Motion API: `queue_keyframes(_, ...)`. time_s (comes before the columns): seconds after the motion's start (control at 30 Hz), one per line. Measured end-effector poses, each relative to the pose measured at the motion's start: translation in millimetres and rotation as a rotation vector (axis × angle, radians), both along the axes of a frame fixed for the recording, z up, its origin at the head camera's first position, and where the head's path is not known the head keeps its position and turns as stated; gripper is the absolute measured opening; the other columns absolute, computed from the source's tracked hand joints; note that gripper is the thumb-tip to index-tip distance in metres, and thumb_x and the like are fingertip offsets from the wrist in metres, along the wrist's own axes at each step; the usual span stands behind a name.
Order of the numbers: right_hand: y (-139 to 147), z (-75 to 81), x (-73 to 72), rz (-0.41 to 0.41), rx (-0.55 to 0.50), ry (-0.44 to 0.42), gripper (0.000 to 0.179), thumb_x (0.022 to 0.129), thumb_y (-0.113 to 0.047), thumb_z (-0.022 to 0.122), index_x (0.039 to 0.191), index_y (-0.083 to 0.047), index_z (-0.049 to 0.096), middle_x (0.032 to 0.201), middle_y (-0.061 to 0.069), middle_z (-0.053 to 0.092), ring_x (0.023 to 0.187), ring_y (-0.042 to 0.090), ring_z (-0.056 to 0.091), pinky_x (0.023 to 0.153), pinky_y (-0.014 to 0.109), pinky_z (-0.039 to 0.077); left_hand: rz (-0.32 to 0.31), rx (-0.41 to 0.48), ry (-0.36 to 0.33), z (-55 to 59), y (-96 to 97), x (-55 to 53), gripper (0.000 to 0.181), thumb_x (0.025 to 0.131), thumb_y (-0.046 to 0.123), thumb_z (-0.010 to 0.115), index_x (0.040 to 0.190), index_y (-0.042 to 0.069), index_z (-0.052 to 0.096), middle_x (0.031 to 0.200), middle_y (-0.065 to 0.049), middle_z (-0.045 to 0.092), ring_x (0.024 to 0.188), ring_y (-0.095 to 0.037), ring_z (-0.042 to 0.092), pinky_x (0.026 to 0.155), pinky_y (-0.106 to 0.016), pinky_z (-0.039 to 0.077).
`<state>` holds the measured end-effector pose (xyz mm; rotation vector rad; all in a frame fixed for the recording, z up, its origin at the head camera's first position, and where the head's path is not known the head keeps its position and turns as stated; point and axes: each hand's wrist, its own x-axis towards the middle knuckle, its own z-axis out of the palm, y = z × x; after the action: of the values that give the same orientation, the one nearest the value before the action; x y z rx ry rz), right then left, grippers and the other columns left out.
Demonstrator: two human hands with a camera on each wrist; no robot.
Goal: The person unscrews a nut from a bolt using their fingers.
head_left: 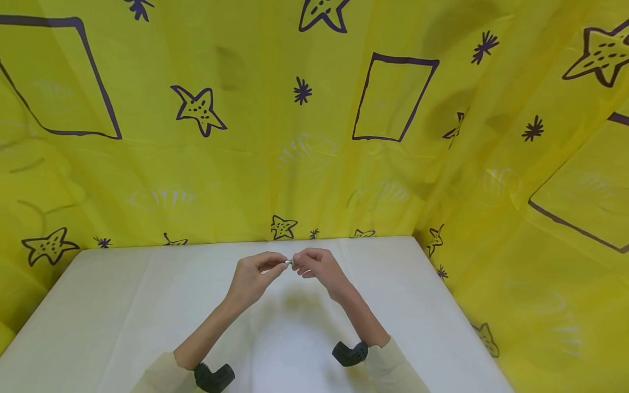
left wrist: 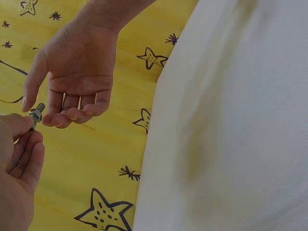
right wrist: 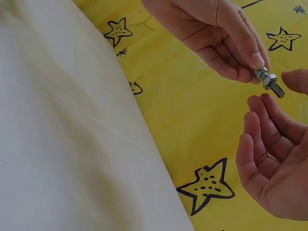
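Observation:
My left hand (head_left: 251, 279) pinches a small silver metal bolt (right wrist: 277, 89) by its head end, between thumb and fingers. A hex nut (right wrist: 270, 81) sits partway along the shaft, and the threaded tip sticks out past it towards my right hand (head_left: 321, 270). In the right wrist view the right thumb and fingertips (right wrist: 255, 103) stand on either side of that tip, with a gap around it. The right fingers are loosely bent and hold nothing. In the left wrist view the bolt and nut show just beyond the left fingertips. Part of the head is hidden by the left thumb.
Both hands are raised over the far part of a white-covered table (head_left: 162, 305). A yellow sheet (head_left: 245, 180) with dark star drawings hangs behind it and along its right side. Dark curved mounts (head_left: 350, 353) are on both wrists.

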<state>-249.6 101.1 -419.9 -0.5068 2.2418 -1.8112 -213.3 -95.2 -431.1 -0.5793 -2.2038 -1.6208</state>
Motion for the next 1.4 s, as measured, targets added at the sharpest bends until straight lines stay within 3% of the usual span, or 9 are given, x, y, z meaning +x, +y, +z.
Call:
queue_keyframes(0.2,-1.8,3.7,1.2,0.02,0.028,-0.009,0.035,0.099,-0.025,0.064,0.102,0.009,0.07,0.085,0.005,0.071,0.083,0.02,0.065,0.082,0.036,0.057,0.001,-0.001,-0.003,0.7,-1.2,-0.3,0.011,0.089,0.001,0.074,0.099,0.005,0.076,0.092,-0.002,0.074,0.084,-0.017,0.071,0.083,-0.033,0.059)
queue_keyframes(0.43,-1.2,2.1,2.4,0.05,-0.024,0.048,0.015,0.096,-0.012,0.066,0.103,0.001,0.069,0.092,0.003,0.07,0.088,0.025,0.063,0.086,0.044,0.055,-0.006,0.002,0.005,2.9,-1.8,-0.2,0.011,0.089,0.002,0.074,0.099,0.004,0.076,0.092,-0.003,0.074,0.084,-0.018,0.072,0.083,-0.033,0.059)
queue_keyframes(0.57,-0.4,0.5,2.5,0.067,-0.048,0.074,0.014,0.094,-0.007,0.068,0.106,0.001,0.067,0.098,0.005,0.07,0.089,0.023,0.064,0.087,0.045,0.054,-0.007,0.007,0.006,3.2,-2.1,-0.6,0.011,0.089,0.001,0.074,0.099,0.004,0.076,0.092,-0.003,0.074,0.085,-0.019,0.072,0.083,-0.033,0.059)
queue_keyframes(0.83,-0.1,1.4,1.8,0.023,-0.011,0.026,0.024,0.099,-0.022,0.063,0.109,0.0,0.069,0.097,0.005,0.069,0.09,0.029,0.063,0.084,0.035,0.056,-0.001,0.003,0.003,4.1,-1.3,0.6,0.012,0.088,0.0,0.075,0.1,0.003,0.076,0.093,-0.004,0.074,0.085,-0.018,0.072,0.083,-0.033,0.059)
queue_keyframes(1.0,0.1,1.0,0.1,0.014,0.007,0.004,0.031,0.099,-0.025,0.063,0.104,0.004,0.071,0.091,0.007,0.07,0.086,0.02,0.063,0.086,0.038,0.056,-0.001,-0.003,-0.004,4.4,-1.1,0.5,0.012,0.088,0.0,0.075,0.099,0.003,0.076,0.092,-0.003,0.074,0.085,-0.018,0.072,0.084,-0.032,0.058)
queue_keyframes(1.2,0.3,1.2,0.7,0.04,-0.027,0.004,0.026,0.097,-0.022,0.065,0.102,0.003,0.071,0.089,0.003,0.069,0.085,0.02,0.061,0.092,0.051,0.053,-0.007,0.001,0.005,4.4,-0.4,0.0,0.012,0.088,0.0,0.074,0.099,0.003,0.076,0.092,-0.004,0.074,0.085,-0.019,0.072,0.083,-0.033,0.059)
queue_keyframes(1.4,2.1,0.0,2.0,0.044,-0.062,0.032,0.018,0.095,-0.015,0.067,0.104,0.0,0.069,0.092,0.004,0.07,0.088,0.025,0.061,0.087,0.04,0.054,-0.008,0.005,0.003,5.3,0.5,0.6,0.011,0.089,0.001,0.074,0.1,0.003,0.076,0.092,-0.004,0.074,0.085,-0.019,0.072,0.083,-0.033,0.059)
